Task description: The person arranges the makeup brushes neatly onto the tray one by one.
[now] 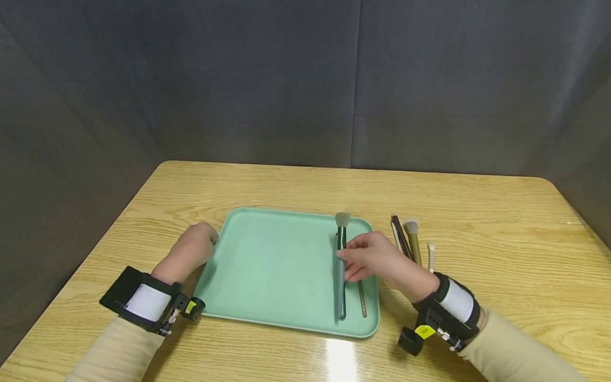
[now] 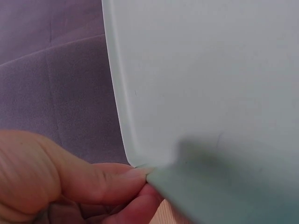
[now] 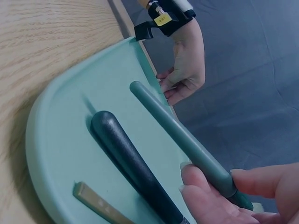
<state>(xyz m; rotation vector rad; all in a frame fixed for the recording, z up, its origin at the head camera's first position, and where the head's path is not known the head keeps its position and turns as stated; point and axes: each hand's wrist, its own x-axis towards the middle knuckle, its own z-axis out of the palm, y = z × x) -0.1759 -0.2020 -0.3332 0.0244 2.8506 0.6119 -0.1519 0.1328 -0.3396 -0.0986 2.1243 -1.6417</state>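
Observation:
My right hand (image 1: 374,257) pinches a makeup brush (image 3: 173,126) with a grey-green handle between thumb and fingers, over the right part of a mint-green tray (image 1: 272,265). Its pale bristles point toward the far side of the table. Under it in the right wrist view, a dark-handled brush (image 3: 135,163) lies in the tray, alongside a thin gold-brown brush (image 3: 100,203); their far ends are hidden. At the tray's left side, my left hand (image 1: 191,246) pinches the rim, thumb on top and curled fingers below in the left wrist view.
Right of the tray several more brushes lie on the wooden table (image 1: 501,239), among them a dark one (image 1: 401,236), an olive-handled one (image 1: 414,246) and a small white-tipped one (image 1: 431,257). My right forearm partly covers them. A dark cloth wall (image 1: 262,85) stands behind.

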